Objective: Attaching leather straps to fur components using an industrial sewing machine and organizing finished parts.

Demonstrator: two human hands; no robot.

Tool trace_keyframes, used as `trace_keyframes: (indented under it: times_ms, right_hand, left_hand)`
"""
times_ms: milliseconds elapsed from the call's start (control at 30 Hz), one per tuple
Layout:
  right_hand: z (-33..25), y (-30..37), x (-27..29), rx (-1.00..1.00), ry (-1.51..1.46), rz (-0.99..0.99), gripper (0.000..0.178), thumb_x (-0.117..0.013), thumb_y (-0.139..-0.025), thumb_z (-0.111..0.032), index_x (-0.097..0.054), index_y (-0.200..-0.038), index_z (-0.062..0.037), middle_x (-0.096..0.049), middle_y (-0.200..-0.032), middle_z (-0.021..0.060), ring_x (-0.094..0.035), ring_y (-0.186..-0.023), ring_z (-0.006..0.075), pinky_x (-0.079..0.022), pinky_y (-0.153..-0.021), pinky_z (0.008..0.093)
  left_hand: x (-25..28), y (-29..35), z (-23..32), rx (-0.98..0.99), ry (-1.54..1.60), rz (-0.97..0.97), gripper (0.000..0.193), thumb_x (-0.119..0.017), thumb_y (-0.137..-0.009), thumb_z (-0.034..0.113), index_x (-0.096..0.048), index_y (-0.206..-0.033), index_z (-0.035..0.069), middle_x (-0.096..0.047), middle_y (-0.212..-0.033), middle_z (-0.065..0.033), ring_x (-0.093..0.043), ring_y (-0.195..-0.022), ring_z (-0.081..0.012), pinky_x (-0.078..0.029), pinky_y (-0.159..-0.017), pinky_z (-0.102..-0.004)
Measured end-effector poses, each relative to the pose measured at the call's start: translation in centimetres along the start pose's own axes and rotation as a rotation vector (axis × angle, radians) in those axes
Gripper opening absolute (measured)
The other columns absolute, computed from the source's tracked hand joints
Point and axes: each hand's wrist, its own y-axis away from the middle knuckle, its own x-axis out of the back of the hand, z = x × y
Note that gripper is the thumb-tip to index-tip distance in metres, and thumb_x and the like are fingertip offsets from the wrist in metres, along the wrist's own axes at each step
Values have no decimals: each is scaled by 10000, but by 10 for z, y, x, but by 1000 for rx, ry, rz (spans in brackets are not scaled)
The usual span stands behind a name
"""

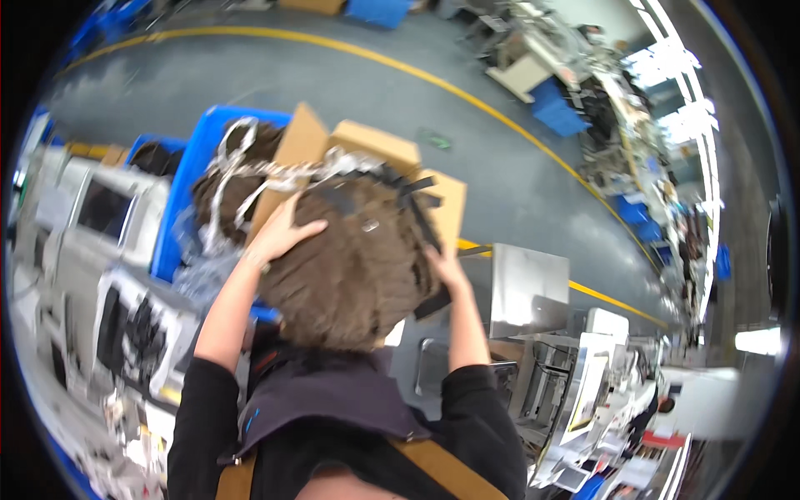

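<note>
Between my two hands is a large bundle of brown cloth (354,258) with black straps along its far right side; it may be garments or bags, I cannot tell. My left hand (283,233) presses on its left side, thumb stretched across the top. On the right edge my right hand (446,271) grips the bundle, its fingers partly hidden. Just beyond the bundle stands an open cardboard box (379,146) with raised flaps, mostly covered by it. White strips (287,173) trail from the box's far edge to the left.
A blue bin (179,192) holding brown cloth stands at left, with clear plastic (212,279) by it. Sewing machines (137,325) are at lower left. A metal-topped stand (529,287) is to the right. Yellow floor line (467,96) curves across the grey floor.
</note>
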Motion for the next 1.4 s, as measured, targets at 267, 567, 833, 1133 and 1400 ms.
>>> trace_keyframes:
  times_ms: [267, 567, 833, 1133, 1400]
  right_hand:
    - [-5, 44, -45, -149, -176, 26, 431, -551, -746, -57, -484, -1165, 17, -590, -1087, 235, -552, -1072, 344, -431, -918, 380]
    - [-59, 94, -65, -187, 275, -41, 295, -568, -762, -105, -431, -985, 30, -583, -912, 332, -553, -912, 485, -439, -781, 527]
    - [-7, 124, -94, -25, 296, 197, 551, -445, -769, 43, -304, -1300, 81, -323, -1301, 353, -370, -1172, 492, -359, -986, 451]
    - [-29, 114, -69, -148, 99, 156, 514, -578, -797, -105, -393, -1269, -19, -596, -1089, 258, -546, -1076, 404, -445, -871, 427]
    - [-67, 118, -70, -92, 139, 150, 555, -564, -803, -90, -359, -1316, -34, -579, -1093, 284, -547, -1055, 421, -454, -850, 441]
  left_hand:
    - [-13, 4, -51, -9, 136, -177, 965, -755, -695, 450, -269, -1388, -16, -380, -1341, -278, -371, -1272, -365, -305, -1059, -382]
    - [-25, 73, -12, 99, -159, 102, 747, -677, -785, 391, -358, -1351, 23, -437, -1247, -241, -417, -1148, -422, -357, -976, -447]
    - [-39, 53, -40, 17, -203, 197, 670, -616, -826, 419, -388, -1329, 40, -446, -1253, -197, -419, -1176, -365, -349, -970, -430]
    - [-26, 83, 3, -62, -150, 400, 701, -684, -760, 410, -410, -1303, 62, -403, -1308, -197, -372, -1225, -354, -279, -1019, -439]
    - [-48, 79, 65, -274, -357, 298, 501, -774, -610, 429, -581, -906, 74, -470, -989, -72, -428, -992, -267, -300, -873, -398]
